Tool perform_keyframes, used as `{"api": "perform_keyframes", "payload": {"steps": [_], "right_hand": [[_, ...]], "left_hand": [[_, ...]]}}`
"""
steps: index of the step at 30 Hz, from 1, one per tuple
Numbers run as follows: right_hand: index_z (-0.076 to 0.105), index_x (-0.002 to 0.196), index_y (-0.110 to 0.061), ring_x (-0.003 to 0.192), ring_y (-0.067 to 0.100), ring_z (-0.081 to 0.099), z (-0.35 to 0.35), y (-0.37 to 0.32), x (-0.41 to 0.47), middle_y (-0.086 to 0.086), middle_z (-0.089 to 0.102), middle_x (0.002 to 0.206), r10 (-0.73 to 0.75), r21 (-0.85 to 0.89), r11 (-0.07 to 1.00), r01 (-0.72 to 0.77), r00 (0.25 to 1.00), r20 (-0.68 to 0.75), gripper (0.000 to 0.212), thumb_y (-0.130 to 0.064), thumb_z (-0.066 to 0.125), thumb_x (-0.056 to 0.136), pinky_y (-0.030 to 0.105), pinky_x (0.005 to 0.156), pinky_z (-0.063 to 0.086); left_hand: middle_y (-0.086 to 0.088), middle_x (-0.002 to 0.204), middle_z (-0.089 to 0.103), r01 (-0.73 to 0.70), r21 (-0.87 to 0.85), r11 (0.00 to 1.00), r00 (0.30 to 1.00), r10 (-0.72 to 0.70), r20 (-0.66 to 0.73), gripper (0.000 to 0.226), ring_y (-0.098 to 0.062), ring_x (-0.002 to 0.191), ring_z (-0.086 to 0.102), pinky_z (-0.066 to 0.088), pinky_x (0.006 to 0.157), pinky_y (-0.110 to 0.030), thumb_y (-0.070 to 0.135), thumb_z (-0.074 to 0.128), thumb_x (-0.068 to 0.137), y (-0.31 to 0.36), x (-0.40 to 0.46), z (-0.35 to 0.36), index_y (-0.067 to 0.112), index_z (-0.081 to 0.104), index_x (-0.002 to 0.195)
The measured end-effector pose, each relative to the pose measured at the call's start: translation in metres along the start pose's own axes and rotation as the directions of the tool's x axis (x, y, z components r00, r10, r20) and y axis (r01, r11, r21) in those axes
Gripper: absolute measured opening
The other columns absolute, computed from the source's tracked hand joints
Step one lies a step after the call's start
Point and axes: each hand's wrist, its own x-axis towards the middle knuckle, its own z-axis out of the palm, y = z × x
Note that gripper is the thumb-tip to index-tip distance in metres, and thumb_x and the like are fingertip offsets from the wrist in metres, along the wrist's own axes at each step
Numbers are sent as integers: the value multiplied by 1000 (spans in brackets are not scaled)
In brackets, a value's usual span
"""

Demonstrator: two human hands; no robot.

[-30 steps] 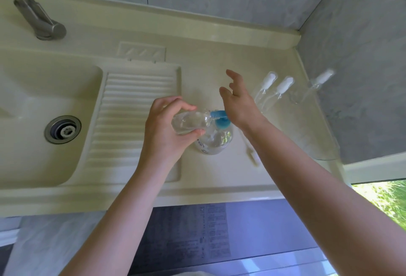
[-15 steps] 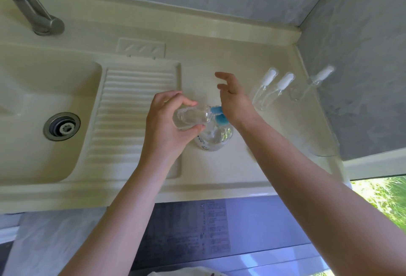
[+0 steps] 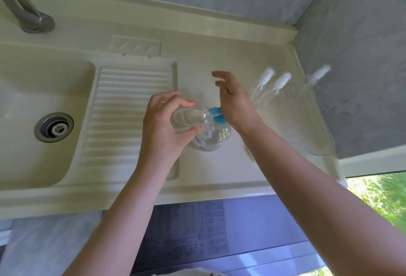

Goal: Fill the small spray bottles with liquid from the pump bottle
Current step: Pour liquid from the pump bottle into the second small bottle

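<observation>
Filling now: the small spray bottle, tilted in the left hand's grip, meets the blue spout of the pump bottle on the counter; the right hand presses, fingers loose. Steady strokes should avoid spills.

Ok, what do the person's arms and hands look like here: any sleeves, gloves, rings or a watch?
Both are bare. The left hand and the right hand wear no gloves, and no rings show on the visible fingers. Both forearms are uncovered up to the lower edge of the picture: no sleeves, no watch, no bracelet or strap at either wrist. No markings can be seen on them.
</observation>
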Motion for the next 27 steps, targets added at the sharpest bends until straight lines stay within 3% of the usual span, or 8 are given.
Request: {"api": "perform_keyframes", "payload": {"steps": [3, 6, 8, 12, 16, 20, 25, 27], "right_hand": [[46, 136, -37, 119, 21, 54, 0, 1, 1, 0, 54, 134, 11, -57, 998, -10, 1000, 18, 47, -16, 30, 98, 49, 105, 41], [43, 142, -33, 118, 18, 52, -12, -4, 8, 2, 54, 135, 22, 33, 999, -24, 998, 58, 40, -23, 37, 103, 30, 102, 39], [42, 142, -30, 120, 17, 51, -15, -7, 11, 2, 54, 133, -5, 43, 999, 3, 999, 52, 40, -23, 38, 103, 26, 98, 36], [46, 138, -32, 121, 25, 51, -1, -1, 6, 1, 56, 125, -45, -113, 993, 43, 999, -20, 41, -20, 31, 101, 48, 107, 37], [44, 139, -32, 125, 26, 49, 0, 3, 9, 4, 50, 139, -24, -157, 987, 19, 999, -30, 42, -20, 33, 101, 48, 111, 32], [41, 143, -28, 132, 22, 44, -11, -1, 16, 8, 47, 143, 33, -3, 999, -33, 999, 12, 40, -28, 39, 103, 38, 113, 33], [44, 138, -31, 113, 23, 52, -1, 1, 11, 4, 52, 125, 19, -73, 997, -20, 1000, -5, 38, -26, 33, 102, 49, 110, 36], [44, 138, -31, 118, 25, 51, 4, 3, 9, 3, 51, 132, 14, -107, 994, -17, 1000, -28, 40, -24, 31, 101, 51, 109, 35]], "left_hand": [[1, 121, 53, 4, 19, 1000, 1000, -4, 3, 47, 1, 116, 50, 31, 96, -4, 14, 92, 59, 0, 0, 0, 25, 70, 98], [0, 121, 53, -3, 22, 1000, 1000, 3, 6, 46, -4, 117, 51, 30, 97, -3, 17, 93, 59, 2, 1, -2, 25, 70, 98], [0, 121, 54, -6, 28, 1000, 1000, 6, 2, 46, -4, 117, 51, 32, 97, -5, 17, 93, 59, 2, 1, -3, 25, 70, 98], [1, 121, 53, -4, 23, 1000, 1000, 4, 1, 45, -3, 118, 50, 34, 99, -9, 18, 92, 60, -1, -1, -1, 24, 70, 99], [0, 119, 55, 5, 33, 999, 1000, -5, 2, 45, 0, 116, 49, 29, 98, -4, 16, 92, 60, 0, -1, 1, 24, 69, 97], [2, 120, 54, -2, 20, 1000, 1000, 2, -3, 45, -2, 118, 49, 30, 99, -5, 18, 92, 59, 3, 1, -1, 22, 69, 98], [4, 115, 55, -10, 18, 1000, 1000, 10, -12, 44, 0, 117, 49, 32, 97, -7, 17, 92, 59, 0, -1, 1, 23, 68, 96], [3, 115, 56, -15, 31, 999, 1000, 15, -6, 44, 3, 116, 47, 30, 95, -5, 17, 92, 58, -2, 0, 2, 23, 68, 95]]}}
